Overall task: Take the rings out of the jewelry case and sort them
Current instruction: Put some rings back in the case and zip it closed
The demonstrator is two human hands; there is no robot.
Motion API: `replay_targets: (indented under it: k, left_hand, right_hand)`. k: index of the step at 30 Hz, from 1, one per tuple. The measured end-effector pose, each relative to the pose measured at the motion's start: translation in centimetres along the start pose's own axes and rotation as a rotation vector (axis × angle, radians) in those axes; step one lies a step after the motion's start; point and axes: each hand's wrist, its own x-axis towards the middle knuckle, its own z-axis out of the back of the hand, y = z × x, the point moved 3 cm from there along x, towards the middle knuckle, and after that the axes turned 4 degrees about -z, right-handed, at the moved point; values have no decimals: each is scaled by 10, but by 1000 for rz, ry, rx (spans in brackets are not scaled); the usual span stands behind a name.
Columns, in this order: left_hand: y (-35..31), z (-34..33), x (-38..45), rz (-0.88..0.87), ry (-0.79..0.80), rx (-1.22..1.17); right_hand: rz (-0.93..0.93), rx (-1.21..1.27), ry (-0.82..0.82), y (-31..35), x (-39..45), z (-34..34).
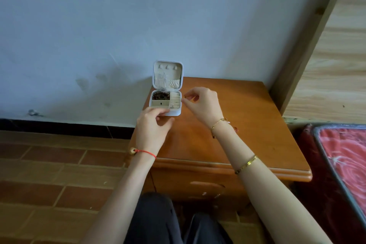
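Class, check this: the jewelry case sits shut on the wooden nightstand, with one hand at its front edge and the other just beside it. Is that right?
Not quite. The head view shows the jewelry case open, lid upright, on the nightstand. The left hand is at its front edge; the right hand beside it.

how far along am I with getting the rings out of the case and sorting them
Done: the jewelry case is open on the nightstand. In hand: your left hand steadies it while your right hand pinches something tiny beside it. Left: no sorted rings show on the wood yet.
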Motion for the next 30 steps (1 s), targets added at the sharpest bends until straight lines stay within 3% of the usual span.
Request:
replay_targets:
  k: [14,26,30]
  left_hand:
    - [31,16,11,58,-63,40]
    - [33,17,9,41,-42,30]
    - [31,17,8,37,-42,33]
  right_hand:
    - [36,-157,162,29,21,-69]
    - [41,-189,224,33,28,-72]
    - [23,-123,153,30,25,-60]
